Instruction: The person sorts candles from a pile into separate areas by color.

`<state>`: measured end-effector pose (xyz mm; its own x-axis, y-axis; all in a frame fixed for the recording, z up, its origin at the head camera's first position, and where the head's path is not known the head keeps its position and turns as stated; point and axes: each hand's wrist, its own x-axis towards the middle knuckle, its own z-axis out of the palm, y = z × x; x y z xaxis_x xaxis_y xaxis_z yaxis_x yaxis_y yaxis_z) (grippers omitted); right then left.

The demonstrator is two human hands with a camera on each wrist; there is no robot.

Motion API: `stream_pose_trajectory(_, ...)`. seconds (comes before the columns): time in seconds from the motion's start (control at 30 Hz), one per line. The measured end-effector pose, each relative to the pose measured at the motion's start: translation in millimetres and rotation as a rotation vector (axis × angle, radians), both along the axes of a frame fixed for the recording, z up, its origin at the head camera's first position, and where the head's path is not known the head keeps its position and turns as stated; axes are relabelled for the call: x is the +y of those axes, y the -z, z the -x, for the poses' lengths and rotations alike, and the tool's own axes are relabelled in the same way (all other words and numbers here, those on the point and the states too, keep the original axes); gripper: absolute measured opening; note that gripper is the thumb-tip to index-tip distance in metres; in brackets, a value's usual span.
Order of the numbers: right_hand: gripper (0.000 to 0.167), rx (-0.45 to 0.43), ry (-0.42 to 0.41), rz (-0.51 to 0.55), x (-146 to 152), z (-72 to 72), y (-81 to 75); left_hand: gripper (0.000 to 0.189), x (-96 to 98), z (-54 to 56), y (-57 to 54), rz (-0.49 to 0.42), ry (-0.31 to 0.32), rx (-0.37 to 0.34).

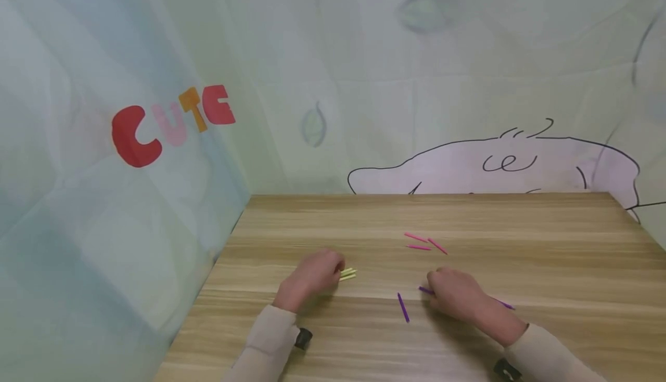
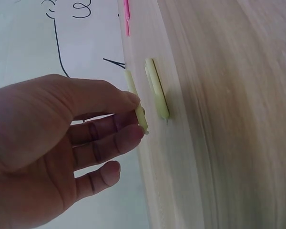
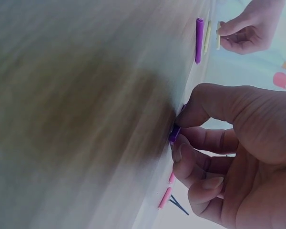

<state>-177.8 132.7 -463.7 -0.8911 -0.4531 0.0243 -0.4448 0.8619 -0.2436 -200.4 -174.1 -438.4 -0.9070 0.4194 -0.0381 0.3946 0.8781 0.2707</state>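
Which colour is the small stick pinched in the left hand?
The stick is pale yellow, best seen in the left wrist view.

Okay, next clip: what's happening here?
A person at a wooden table is handling small, thin candles with both hands. The left hand pinches a yellow candle, with more yellow candles lying beside it. The right hand pinches a purple candle. One loose purple candle lies between the hands, another by the right wrist. Three pink candles lie farther back.
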Motion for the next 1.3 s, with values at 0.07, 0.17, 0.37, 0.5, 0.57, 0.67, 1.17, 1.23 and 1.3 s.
stream_pose_trajectory(0.07, 0.019, -0.002, 0.001, 0.005, 0, -0.5, 0.0, 0.015, -0.2, 0.6, 0.3, 0.003, 0.003, 0.003)
stream_pose_trajectory(0.17, 0.019, -0.006, 0.004, 0.006, 1, -1.1, -0.1, 0.012, -0.7, 1.5, 0.1, 0.008, 0.001, 0.001)
stream_pose_trajectory(0.37, 0.019, -0.006, 0.005, 0.013, 1, -1.4, 0.0, 0.012, -1.9, 3.7, 0.9, 0.026, -0.008, -0.002)
stream_pose_trajectory(0.5, 0.019, 0.002, 0.008, 0.021, 1, -2.3, 0.3, 0.012, -2.2, 4.5, 2.0, 0.032, -0.004, 0.002)
stream_pose_trajectory(0.57, 0.02, 0.007, 0.009, 0.024, 1, -2.7, 0.3, 0.012, -2.0, 4.9, 2.3, 0.031, -0.001, 0.004)
stream_pose_trajectory(0.67, 0.019, 0.009, 0.011, 0.027, 1, -3.1, 0.1, 0.013, -1.6, 5.5, 2.3, 0.032, 0.002, 0.009)
stream_pose_trajectory(1.17, 0.018, 0.002, 0.021, 0.027, 1, -2.3, -0.9, 0.013, -1.4, 10.5, 4.2, -0.004, 0.006, 0.006)
stream_pose_trajectory(1.23, 0.017, -0.01, 0.026, 0.029, 1, -2.1, -1.2, 0.013, -1.4, 11.4, 5.0, -0.006, 0.016, 0.019)
stream_pose_trajectory(1.3, 0.016, -0.017, 0.028, 0.031, 2, -1.9, -1.3, 0.012, -1.2, 11.8, 5.4, -0.009, 0.019, 0.021)
